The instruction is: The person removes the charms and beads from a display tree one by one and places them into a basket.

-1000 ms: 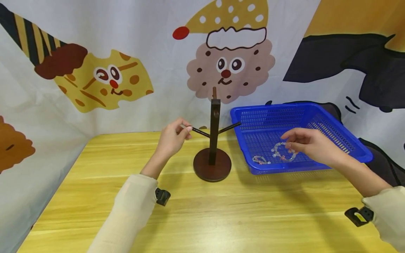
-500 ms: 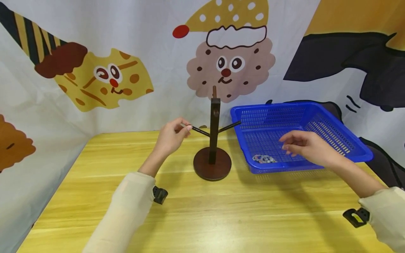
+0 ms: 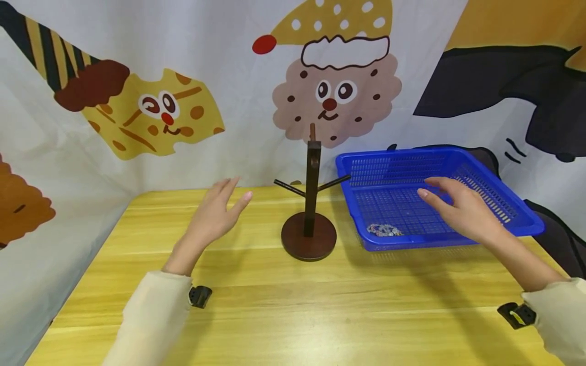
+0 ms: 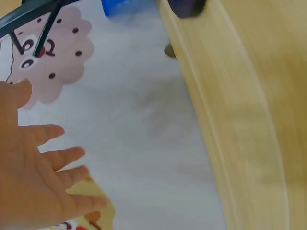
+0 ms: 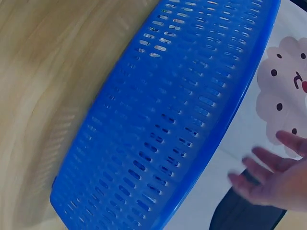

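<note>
Two beaded bracelets, seen as one clear-and-pink heap (image 3: 384, 230), lie in the front left corner of the blue plastic basket (image 3: 435, 239). Over the basket hovers my right hand (image 3: 462, 211), fingers spread and holding nothing; in the right wrist view the same hand (image 5: 276, 175) is blurred beyond the basket's rim. A dark brown wooden stand (image 3: 311, 203) with bare pegs rises from a round base between my hands. To its left, apart from the pegs, my left hand (image 3: 208, 218) is raised with fingers extended. The left wrist view shows that hand (image 4: 43, 177) with its fingers spread.
All of this rests on a light wooden table (image 3: 293, 305). Behind it hangs a white cloth (image 3: 247, 117) printed with cartoon food. A black wrist camera (image 3: 200, 296) sits at the left cuff, another camera (image 3: 516, 315) at the right.
My left hand has let go of the stand's left peg and moved left, opening. A bracelet has dropped from my right hand into the basket, and that hand has drawn slightly right and spread.
</note>
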Demonstrator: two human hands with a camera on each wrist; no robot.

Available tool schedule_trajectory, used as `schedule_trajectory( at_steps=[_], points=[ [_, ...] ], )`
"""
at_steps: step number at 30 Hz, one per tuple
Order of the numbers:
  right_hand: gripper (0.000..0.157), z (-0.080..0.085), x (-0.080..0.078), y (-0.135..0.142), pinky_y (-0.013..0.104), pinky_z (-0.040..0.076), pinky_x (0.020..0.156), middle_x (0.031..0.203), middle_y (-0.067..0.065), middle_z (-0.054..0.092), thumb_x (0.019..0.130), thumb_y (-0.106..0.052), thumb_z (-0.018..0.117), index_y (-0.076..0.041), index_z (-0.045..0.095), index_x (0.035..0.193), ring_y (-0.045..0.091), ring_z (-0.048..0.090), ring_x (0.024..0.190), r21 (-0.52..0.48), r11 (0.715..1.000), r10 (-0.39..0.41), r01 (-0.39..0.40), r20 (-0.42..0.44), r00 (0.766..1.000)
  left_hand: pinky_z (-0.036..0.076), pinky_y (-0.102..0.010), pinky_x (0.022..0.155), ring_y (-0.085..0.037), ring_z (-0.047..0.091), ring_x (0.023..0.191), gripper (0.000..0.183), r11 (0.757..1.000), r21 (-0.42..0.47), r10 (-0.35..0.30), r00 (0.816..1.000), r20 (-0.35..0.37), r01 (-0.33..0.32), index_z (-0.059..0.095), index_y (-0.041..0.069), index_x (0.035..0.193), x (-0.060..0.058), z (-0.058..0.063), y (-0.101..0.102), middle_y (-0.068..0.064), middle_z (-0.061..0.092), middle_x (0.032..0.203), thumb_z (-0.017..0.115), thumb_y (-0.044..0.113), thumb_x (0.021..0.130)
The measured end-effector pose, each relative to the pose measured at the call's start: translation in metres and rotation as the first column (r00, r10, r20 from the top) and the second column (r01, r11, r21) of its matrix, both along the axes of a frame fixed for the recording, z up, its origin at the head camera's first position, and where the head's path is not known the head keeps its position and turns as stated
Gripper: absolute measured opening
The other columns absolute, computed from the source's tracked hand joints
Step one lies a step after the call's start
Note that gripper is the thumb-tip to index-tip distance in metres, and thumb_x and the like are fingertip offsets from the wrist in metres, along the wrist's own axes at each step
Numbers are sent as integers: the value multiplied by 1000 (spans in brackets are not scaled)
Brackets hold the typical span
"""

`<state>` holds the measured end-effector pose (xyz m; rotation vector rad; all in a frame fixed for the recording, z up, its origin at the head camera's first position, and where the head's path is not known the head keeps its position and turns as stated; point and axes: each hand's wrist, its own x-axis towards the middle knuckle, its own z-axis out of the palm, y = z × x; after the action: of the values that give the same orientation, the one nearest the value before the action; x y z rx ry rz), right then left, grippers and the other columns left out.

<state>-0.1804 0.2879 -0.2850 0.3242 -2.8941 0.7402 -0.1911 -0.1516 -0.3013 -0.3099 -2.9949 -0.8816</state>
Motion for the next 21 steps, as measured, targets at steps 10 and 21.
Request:
schedule_trajectory(
  at_steps=[10, 21],
  points=[
    [63, -9, 11, -4, 71, -7, 93, 148, 24, 12, 94, -48, 40, -13, 27, 144, 48, -2, 132, 250, 968, -11, 18, -28, 1000, -8, -69, 94, -38, -13, 134, 73, 967, -242, 77, 997, -25, -81, 11, 14, 148, 32, -6, -30, -19, -4, 150, 19, 61, 93],
    [68, -15, 18, -9, 74, -4, 89, 148, 23, 11, 91, -55, 41, -19, 24, 146, 50, -2, 131, 334, 942, -10, 4, 16, 1000, -12, -69, 92, -36, -17, 133, 72, 959, -275, 64, 998, -19, -66, 11, 18, 148, 52, -4, -34, -15, -10, 150, 24, 62, 92]
  ],
)
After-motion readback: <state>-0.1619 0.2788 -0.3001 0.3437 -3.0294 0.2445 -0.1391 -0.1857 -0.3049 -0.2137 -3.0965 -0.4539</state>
